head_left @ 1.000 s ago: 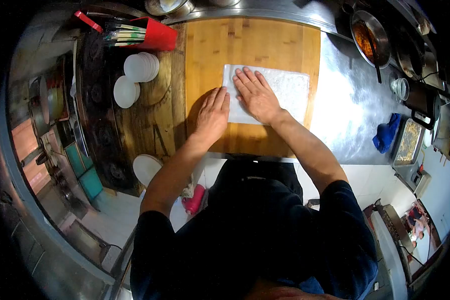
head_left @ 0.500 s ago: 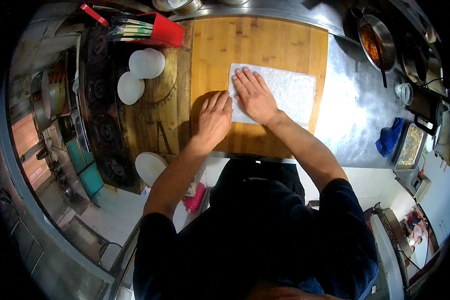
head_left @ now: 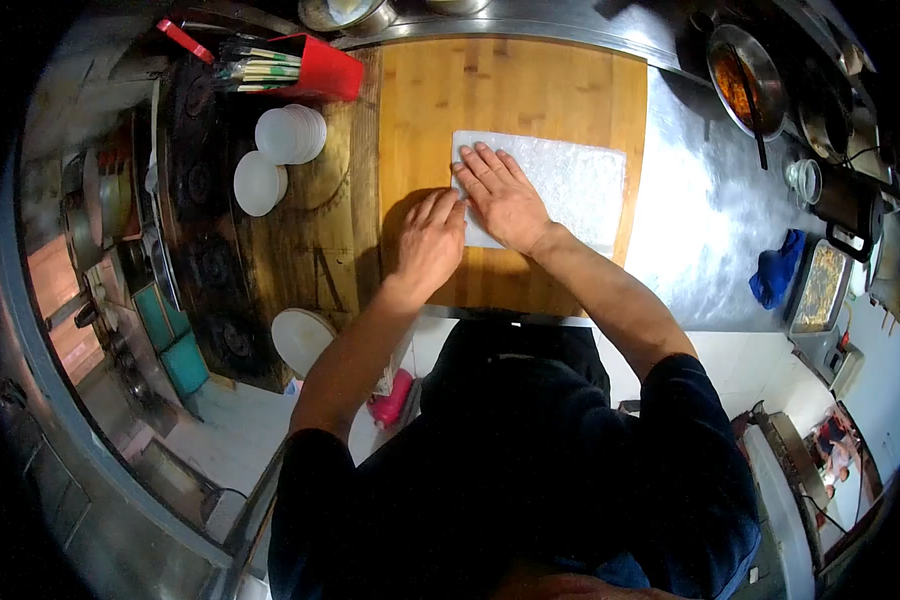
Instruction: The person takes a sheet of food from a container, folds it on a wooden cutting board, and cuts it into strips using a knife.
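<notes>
Fingers of the right hand [head_left: 508, 208] lay flat, slightly apart, on a white, textured rectangular sheet [head_left: 582, 190] in the upper middle of the frame. Left hand [head_left: 430, 245] had its fingers bunched at the sheet's left edge — couldn't tell if they pinched it. Flat palm seemed smart — even pressure, less tearing. Yellow-brown rectangular wooden board [head_left: 515, 85] sat underneath.

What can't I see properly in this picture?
In the head view:
- Part of the white sheet: the right hand covers it.
- The left hand's fingertips: its bent fingers hide them, so I can't tell if they pinch the sheet.
- The top bowl: cut off by the upper edge.
- The orange food: too small to identify.
</notes>
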`<state>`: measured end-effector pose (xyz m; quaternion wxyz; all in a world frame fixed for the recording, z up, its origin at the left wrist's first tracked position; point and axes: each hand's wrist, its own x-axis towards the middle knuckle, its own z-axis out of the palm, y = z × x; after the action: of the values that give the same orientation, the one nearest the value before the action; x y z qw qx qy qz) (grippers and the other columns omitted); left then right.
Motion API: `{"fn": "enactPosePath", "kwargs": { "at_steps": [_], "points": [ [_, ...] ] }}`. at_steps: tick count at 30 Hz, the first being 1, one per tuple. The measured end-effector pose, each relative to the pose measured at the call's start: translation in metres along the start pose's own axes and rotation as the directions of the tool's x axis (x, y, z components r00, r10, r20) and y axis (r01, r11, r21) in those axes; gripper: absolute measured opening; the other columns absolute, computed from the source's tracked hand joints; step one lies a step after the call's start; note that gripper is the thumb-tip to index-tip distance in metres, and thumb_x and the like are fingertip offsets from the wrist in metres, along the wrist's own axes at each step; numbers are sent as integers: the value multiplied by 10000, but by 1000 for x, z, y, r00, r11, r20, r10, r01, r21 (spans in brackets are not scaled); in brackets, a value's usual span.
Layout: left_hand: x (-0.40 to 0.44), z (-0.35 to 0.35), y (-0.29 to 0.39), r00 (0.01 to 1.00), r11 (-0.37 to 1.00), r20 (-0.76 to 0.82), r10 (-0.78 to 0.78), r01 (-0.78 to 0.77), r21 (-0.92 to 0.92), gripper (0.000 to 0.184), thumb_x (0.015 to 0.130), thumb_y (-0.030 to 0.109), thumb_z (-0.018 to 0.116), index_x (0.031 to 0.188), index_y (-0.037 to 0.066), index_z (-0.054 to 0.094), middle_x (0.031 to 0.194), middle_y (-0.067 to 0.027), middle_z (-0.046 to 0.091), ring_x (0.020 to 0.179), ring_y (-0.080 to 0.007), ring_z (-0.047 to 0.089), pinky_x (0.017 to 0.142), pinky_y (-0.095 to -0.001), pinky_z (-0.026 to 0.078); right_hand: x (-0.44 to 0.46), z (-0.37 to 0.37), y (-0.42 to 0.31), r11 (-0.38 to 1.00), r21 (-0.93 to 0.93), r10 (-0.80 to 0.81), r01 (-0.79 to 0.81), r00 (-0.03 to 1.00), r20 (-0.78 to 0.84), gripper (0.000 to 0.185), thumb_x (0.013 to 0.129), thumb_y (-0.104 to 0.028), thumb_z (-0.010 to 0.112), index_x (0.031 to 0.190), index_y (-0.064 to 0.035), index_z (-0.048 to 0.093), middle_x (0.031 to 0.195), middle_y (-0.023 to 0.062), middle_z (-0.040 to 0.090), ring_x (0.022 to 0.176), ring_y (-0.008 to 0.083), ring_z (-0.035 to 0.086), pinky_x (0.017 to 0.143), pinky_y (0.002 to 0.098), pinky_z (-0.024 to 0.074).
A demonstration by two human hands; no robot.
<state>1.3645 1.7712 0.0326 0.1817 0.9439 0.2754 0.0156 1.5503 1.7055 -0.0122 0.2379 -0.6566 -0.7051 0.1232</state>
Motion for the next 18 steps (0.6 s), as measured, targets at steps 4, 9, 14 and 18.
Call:
{"fn": "enactPosePath", "kwargs": {
  "at_steps": [4,9,14,18],
  "points": [
    [16,2,-6,999,993,-16,39,-38,110,408,993,160,671,1360,-18,683,1507,-162,605,1424,-340,542,1175,-502,436,-14,-43,-9,998,31,52,-50,997,-61,478,957,-146,662,1403,23,626,1566,221,540,1476,403,490,1236,520,378],
    [14,-13,-6,997,995,-6,74,-74,68,396,923,157,763,1283,6,698,1378,-143,655,1338,-336,581,1129,-483,449,-116,-100,1,974,86,212,-210,977,-14,398,898,-150,736,1257,9,678,1342,194,629,1197,378,625,1055,463,509],
    [-7,-28,5,958,980,207,197,-193,-40,317,887,146,799,1165,28,703,1243,-125,656,1230,-335,603,1057,-480,474,-180,-122,22,973,-67,225,-220,971,77,367,856,-191,784,1179,-41,698,1192,125,650,1044,319,639,937,418,531],
    [-5,-19,-1,944,967,220,245,-255,18,186,914,125,722,1078,38,705,1179,-113,658,1174,-322,612,1034,-461,485,-180,-113,33,975,-34,220,-218,974,50,318,848,-188,787,1123,-52,704,1186,116,652,1048,313,639,928,411,539]
  ]
}}
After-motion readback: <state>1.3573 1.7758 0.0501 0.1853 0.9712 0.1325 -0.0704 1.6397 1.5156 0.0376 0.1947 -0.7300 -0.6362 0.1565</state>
